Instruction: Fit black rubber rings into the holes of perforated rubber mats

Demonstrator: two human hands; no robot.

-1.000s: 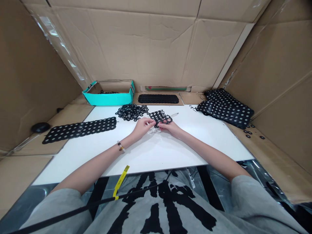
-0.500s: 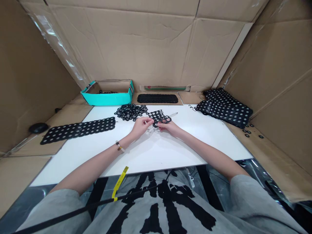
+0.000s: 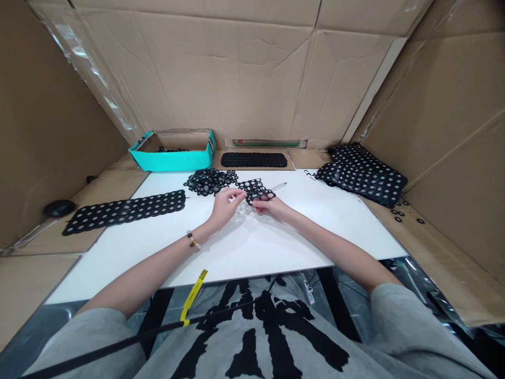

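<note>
While 2 hands work close together on the white board (image 3: 315, 231), the left hand (image 3: 225, 206) pinches the left edge of a small patch of linked black rubber rings (image 3: 255, 190), its fingers curled over the links. The right hand (image 3: 268, 206) closes on the lower edge in a narrow grip, so the patch sits between them and the hands nearly meet. Pale see-through scraps (image 3: 245, 208) lie on the board under the hands.

Handling note: a light, even pinch from both sides seems best, as the thin links could fold or tear if pulled at 1 corner. Staying low over the board should also stop loose bits from scattering.

Pose: both forearms angle inward from the lower corners, elbows well apart, wrists low. A beaded bracelet (image 3: 192, 239) circles the left wrist.

Outward: a heap of loose black rings (image 3: 210, 181) lies just left of the patch, and a thin white stick (image 3: 279, 186) just beyond it. A long dotted black strip (image 3: 124, 212) lies to the left, and a stack of dotted black sheets (image 3: 361, 176) to the right. A teal box (image 3: 170, 160) and a dark strip (image 3: 253, 159) sit on cardboard beyond the board.
</note>
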